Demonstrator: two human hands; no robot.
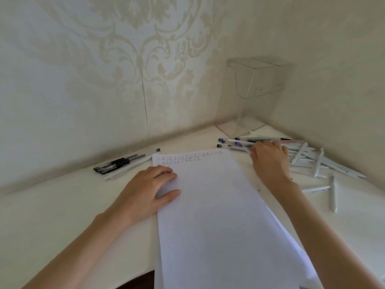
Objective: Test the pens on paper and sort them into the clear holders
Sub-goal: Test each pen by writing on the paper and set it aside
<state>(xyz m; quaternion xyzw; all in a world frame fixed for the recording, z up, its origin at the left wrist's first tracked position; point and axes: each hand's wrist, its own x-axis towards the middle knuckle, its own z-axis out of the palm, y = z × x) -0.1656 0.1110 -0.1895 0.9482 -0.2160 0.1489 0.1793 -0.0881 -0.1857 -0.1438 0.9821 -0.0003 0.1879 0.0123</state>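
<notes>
A white sheet of paper (218,215) lies in front of me, with two short rows of small written marks along its far edge. My left hand (150,184) rests flat on the paper's left edge, fingers apart. My right hand (269,158) reaches into a pile of white pens (308,159) at the right, its fingers curled over a pen there; whether it grips the pen is unclear. A clear holder (258,80) hangs in the far right corner.
A few black and clear pens (125,162) lie at the left by the wall. Blue-capped pens (231,141) lie beyond the paper. Two white pens (332,192) lie apart at the right. A clear plate (239,126) stands in the corner. Patterned walls close off the back.
</notes>
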